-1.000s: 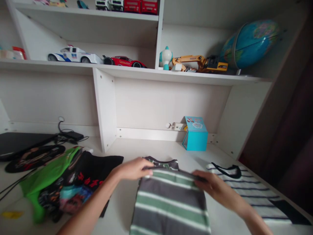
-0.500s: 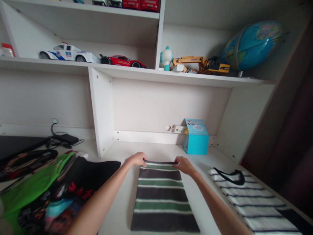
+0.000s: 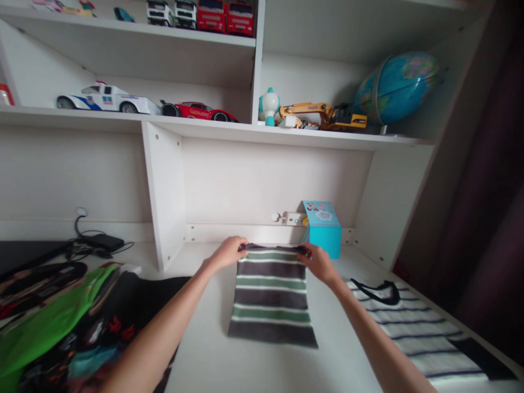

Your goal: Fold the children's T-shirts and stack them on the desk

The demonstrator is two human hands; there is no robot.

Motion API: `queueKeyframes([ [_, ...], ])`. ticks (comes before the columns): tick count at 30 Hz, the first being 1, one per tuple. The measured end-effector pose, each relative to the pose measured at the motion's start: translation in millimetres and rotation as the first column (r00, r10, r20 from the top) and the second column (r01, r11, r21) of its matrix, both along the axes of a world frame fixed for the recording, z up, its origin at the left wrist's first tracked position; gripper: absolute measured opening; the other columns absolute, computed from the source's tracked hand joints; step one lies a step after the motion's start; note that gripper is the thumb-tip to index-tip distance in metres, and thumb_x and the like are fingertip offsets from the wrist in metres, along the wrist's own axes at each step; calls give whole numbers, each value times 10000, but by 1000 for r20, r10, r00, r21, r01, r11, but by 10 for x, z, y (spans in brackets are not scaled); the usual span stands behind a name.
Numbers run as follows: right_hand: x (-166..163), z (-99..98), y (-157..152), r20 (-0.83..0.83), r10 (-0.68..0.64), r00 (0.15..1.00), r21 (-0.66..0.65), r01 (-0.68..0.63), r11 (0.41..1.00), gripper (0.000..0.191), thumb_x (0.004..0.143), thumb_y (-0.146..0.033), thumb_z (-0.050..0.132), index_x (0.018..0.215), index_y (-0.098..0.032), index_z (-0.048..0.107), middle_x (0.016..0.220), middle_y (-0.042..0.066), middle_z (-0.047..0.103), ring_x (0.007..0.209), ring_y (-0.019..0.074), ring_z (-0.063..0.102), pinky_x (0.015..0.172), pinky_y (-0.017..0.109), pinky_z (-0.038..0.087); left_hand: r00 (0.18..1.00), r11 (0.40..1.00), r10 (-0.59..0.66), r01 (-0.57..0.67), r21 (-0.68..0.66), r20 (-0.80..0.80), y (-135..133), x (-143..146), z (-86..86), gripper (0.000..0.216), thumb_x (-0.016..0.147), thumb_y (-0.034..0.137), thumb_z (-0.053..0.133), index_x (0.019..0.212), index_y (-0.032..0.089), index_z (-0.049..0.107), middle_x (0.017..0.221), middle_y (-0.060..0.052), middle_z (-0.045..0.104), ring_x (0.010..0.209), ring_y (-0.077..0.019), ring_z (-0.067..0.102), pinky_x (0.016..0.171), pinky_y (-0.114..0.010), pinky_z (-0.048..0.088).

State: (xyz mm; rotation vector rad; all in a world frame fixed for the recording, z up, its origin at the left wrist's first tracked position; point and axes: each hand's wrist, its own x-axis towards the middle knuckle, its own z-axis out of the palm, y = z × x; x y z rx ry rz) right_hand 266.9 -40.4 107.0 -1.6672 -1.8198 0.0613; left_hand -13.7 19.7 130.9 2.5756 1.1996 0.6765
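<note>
A folded striped shirt (image 3: pixel 271 297) in dark grey, green and white hangs between my hands, its far edge lifted and its near edge low over the white desk. My left hand (image 3: pixel 230 253) pinches the far left corner. At the far right corner, my right hand (image 3: pixel 320 262) is closed on the same cloth. To the right lies a white shirt with dark stripes (image 3: pixel 413 322), folded, with a black neckline. On the left is a heap of clothes, with a green garment (image 3: pixel 53 322) and a black garment (image 3: pixel 159 295) among them.
A blue desk calendar (image 3: pixel 325 240) stands just behind my right hand, beside a power socket (image 3: pixel 292 219). An upright panel (image 3: pixel 166 196) rises at the left. Overhead, a shelf (image 3: pixel 229 129) holds toy cars, a toy excavator (image 3: pixel 323 115) and a globe (image 3: pixel 399 90). A black adapter (image 3: pixel 102 242) with cables lies at left.
Both hands have raised the striped shirt's far edge and moved it away from me. Its near edge has shifted towards the back of the desk. The camera view has tilted up slightly.
</note>
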Motion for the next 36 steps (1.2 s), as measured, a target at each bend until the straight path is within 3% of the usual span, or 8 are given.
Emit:
queueKeyframes([
  [4, -14, 523, -585, -31, 42, 999, 324, -30, 946, 255, 807, -310, 456, 1019, -193, 537, 931, 50, 598, 793, 155, 560, 747, 279, 434, 961, 985, -110, 71, 159, 254, -227, -21, 472, 165, 757, 274, 499, 884, 185, 555, 841, -5, 601, 796, -149, 548, 740, -232, 390],
  [7, -191, 558, -1115, 73, 175, 982, 346, -189, 919, 261, 828, -277, 445, 1066, -216, 533, 941, 56, 583, 842, 167, 556, 759, 290, 439, 966, 987, -142, 121, 108, 214, -300, -91, 445, 156, 752, 222, 486, 891, 198, 551, 835, 10, 597, 805, -139, 552, 754, -225, 394],
  [13, -212, 135, -1375, 20, 445, 895, -165, -437, 884, 313, 878, -360, 386, 1149, -274, 517, 1071, 49, 593, 931, 172, 574, 813, 283, 441, 953, 981, -20, -40, -192, -302, -441, -41, -82, 406, 664, 104, 543, 1059, 196, 560, 1021, -69, 607, 905, -212, 569, 782, -278, 412],
  [18, 178, -453, -842, 75, 295, 953, -253, -267, 930, 339, 873, -278, 336, 1118, -187, 553, 1162, 83, 564, 1091, 196, 494, 946, 322, 357, 896, 912, -409, 394, -114, -174, -1188, 469, -357, 404, 802, 256, 474, 1203, 213, 496, 1250, -75, 498, 1106, -219, 488, 945, -291, 333],
  [21, 271, -720, -708, 117, 253, 960, -300, -209, 931, 360, 859, -249, 350, 1151, -159, 539, 1162, 97, 567, 1078, 202, 506, 946, 332, 359, 838, 870, -493, 473, -141, -234, -1499, 668, -526, 528, 780, 337, 536, 1280, 216, 414, 1240, -106, 507, 1088, -262, 504, 951, -358, 320],
  [27, -95, -808, -1197, 186, 165, 969, -284, -107, 953, 323, 849, -227, 370, 1064, -179, 605, 1031, 114, 630, 988, 242, 554, 874, 378, 408, 907, 949, -310, 277, -149, -285, -1203, 447, -701, 311, 831, 356, 484, 1098, 227, 578, 1061, -80, 626, 969, -261, 572, 961, -461, 263],
  [33, -486, -625, -1671, 39, 467, 883, -311, -434, 846, 284, 785, -288, 508, 1046, -359, 595, 1034, -16, 646, 943, 172, 584, 810, 247, 450, 953, 996, -22, -5, -90, -302, -777, 134, -742, 274, 841, 311, 434, 1019, 237, 628, 1123, -86, 580, 1030, -260, 525, 902, -401, 346],
  [36, -274, -546, -1499, 64, 223, 973, -279, -197, 940, 289, 852, -298, 398, 1060, -277, 597, 1041, 40, 639, 951, 188, 584, 827, 270, 429, 944, 987, 108, -138, -78, -311, -813, 75, -810, 331, 828, 360, 426, 1058, 205, 606, 1050, -122, 579, 976, -276, 542, 805, -364, 416],
])
